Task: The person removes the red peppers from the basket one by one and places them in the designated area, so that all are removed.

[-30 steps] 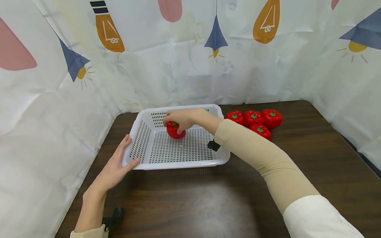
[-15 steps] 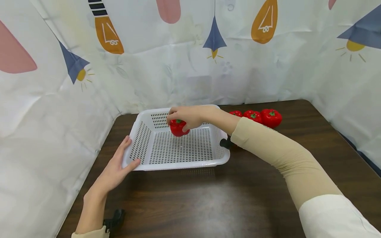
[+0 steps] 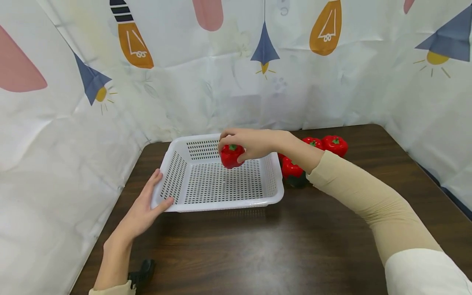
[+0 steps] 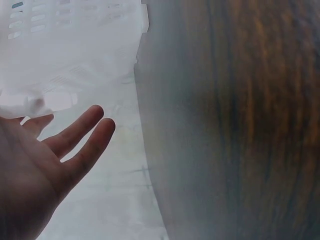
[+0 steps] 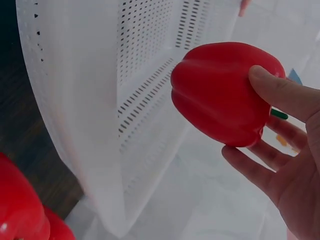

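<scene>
My right hand (image 3: 250, 143) grips a red bell pepper (image 3: 231, 156) with a green stem, above the white perforated basket (image 3: 221, 203). In the right wrist view, thumb and fingers pinch the bell pepper (image 5: 225, 92) around its stem end, beside the basket wall (image 5: 90, 110). At the basket's near left corner rests my left hand (image 3: 138, 213), its thumb on the front rim and its fingers along the left side. The left wrist view shows that hand (image 4: 45, 165) with straight, spread fingers against the underside of the basket (image 4: 65, 60).
Several more red bell peppers (image 3: 334, 144) lie on the dark wooden table (image 3: 258, 254) right of the basket, partly hidden by my right arm. A white curtain (image 3: 177, 94) with lamp prints stands behind and at the sides.
My right hand, still gripping the bell pepper, has moved right and slightly up over the basket. The left hand and the basket stay in place.
</scene>
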`<state>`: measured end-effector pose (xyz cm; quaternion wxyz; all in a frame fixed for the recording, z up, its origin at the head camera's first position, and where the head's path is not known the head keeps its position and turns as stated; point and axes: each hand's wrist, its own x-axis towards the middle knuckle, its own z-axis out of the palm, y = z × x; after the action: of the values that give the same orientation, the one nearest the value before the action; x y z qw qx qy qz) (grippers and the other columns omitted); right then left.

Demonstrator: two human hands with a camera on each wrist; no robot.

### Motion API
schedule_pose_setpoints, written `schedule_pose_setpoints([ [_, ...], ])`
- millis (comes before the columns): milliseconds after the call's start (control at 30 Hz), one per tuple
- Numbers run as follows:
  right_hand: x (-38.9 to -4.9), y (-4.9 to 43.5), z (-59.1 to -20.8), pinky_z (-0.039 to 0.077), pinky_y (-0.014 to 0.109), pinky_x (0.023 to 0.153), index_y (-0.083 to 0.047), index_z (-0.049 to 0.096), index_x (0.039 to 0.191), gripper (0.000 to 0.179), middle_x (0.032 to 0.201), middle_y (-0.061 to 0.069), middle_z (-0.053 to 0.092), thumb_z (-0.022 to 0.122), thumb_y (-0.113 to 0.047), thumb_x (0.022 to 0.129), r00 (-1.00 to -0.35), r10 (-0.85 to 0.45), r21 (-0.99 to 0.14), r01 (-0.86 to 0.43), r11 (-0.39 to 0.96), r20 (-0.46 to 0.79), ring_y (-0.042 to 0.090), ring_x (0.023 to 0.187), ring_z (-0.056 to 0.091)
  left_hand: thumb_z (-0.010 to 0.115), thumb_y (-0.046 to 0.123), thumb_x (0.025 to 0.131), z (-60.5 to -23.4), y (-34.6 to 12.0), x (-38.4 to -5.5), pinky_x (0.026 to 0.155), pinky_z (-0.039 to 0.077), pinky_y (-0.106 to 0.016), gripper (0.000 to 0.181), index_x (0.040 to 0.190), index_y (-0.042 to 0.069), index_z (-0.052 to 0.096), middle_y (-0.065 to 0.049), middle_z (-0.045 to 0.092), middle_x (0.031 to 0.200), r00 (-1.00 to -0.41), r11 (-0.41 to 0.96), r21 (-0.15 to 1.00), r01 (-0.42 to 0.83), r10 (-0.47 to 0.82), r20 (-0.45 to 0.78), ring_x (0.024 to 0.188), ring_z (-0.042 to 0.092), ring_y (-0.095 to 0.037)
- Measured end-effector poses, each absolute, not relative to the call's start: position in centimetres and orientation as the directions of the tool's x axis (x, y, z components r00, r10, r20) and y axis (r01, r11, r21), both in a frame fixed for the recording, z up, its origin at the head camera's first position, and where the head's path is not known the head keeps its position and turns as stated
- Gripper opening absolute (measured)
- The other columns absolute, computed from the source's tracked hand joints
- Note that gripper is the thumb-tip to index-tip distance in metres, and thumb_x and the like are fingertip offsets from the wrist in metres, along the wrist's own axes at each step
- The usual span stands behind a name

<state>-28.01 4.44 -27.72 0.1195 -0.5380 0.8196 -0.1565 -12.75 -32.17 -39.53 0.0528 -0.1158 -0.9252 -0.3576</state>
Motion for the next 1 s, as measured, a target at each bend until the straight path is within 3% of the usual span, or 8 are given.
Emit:
schedule_pose_setpoints([
  [167,-27.4,6.4,-26.9,0.055,0.03,0.09,-0.019,0.058,0.136,0.056,0.146,0.002,0.044,0.083,-0.01,0.087,-0.413,-0.911,-0.38,-0.843,0.381,0.003,0.02,0.129,0.044,0.072,0.03,0.097,-39.6,-32.3,-12.8,0.103,0.036,-0.026,0.086,0.163,0.008,0.022,-0.007,0.009,0.171,-0.964,0.726,0.635,0.263,0.183,0.191,0.136,0.041,-0.04],
  [367,-26.8,8.7,-26.6,0.056,0.031,0.089,-0.021,0.059,0.134,0.055,0.145,0.001,0.045,0.083,-0.01,0.086,-0.423,-0.906,-0.358,-0.851,0.385,0.032,0.019,0.128,0.045,0.072,0.03,0.098,-39.6,-32.4,-12.9,0.102,0.035,-0.025,0.085,0.163,0.008,0.022,-0.004,0.008,0.172,-0.965,0.727,0.634,0.261,0.18,0.19,0.137,0.039,-0.04],
  [500,-26.2,10.2,-26.4,0.055,0.031,0.091,-0.021,0.059,0.135,0.052,0.146,0.002,0.044,0.082,-0.011,0.089,-0.421,-0.906,-0.344,-0.858,0.381,0.048,0.021,0.13,0.044,0.072,0.03,0.097,-39.6,-32.3,-12.8,0.103,0.038,-0.041,0.085,0.163,0.008,0.022,-0.006,0.009,0.171,-0.966,0.726,0.638,0.258,0.177,0.19,0.136,0.04,-0.04],
  [733,-25.4,12.8,-25.9,0.055,0.033,0.092,-0.018,0.06,0.133,0.052,0.145,0.005,0.047,0.083,-0.009,0.087,-0.415,-0.903,-0.323,-0.875,0.361,0.113,0.023,0.132,0.043,0.072,0.029,0.097,-39.8,-32.3,-12.7,0.103,0.039,-0.05,0.086,0.163,0.008,0.021,-0.007,0.009,0.171,-0.966,0.725,0.64,0.257,0.165,0.201,0.134,0.042,-0.04],
  [833,-25.2,14.1,-25.8,0.055,0.034,0.094,-0.019,0.06,0.132,0.052,0.145,0.004,0.047,0.083,-0.008,0.087,-0.439,-0.891,-0.31,-0.869,0.387,0.118,0.023,0.133,0.042,0.071,0.03,0.097,-39.8,-32.2,-12.8,0.1,0.037,-0.063,0.086,0.163,0.007,0.021,-0.006,0.008,0.172,-0.967,0.718,0.648,0.252,0.163,0.195,0.135,0.041,-0.041],
  [1000,-24.9,16.4,-25.8,0.054,0.039,0.097,-0.02,0.06,0.131,0.053,0.146,0.004,0.046,0.083,-0.005,0.086,-0.486,-0.865,-0.301,-0.85,0.433,0.127,0.024,0.134,0.042,0.071,0.031,0.097,-39.9,-32.1,-12.8,0.101,0.035,-0.065,0.086,0.163,0.006,0.021,-0.004,0.008,0.172,-0.969,0.72,0.648,0.247,0.165,0.185,0.137,0.038,-0.042],
])
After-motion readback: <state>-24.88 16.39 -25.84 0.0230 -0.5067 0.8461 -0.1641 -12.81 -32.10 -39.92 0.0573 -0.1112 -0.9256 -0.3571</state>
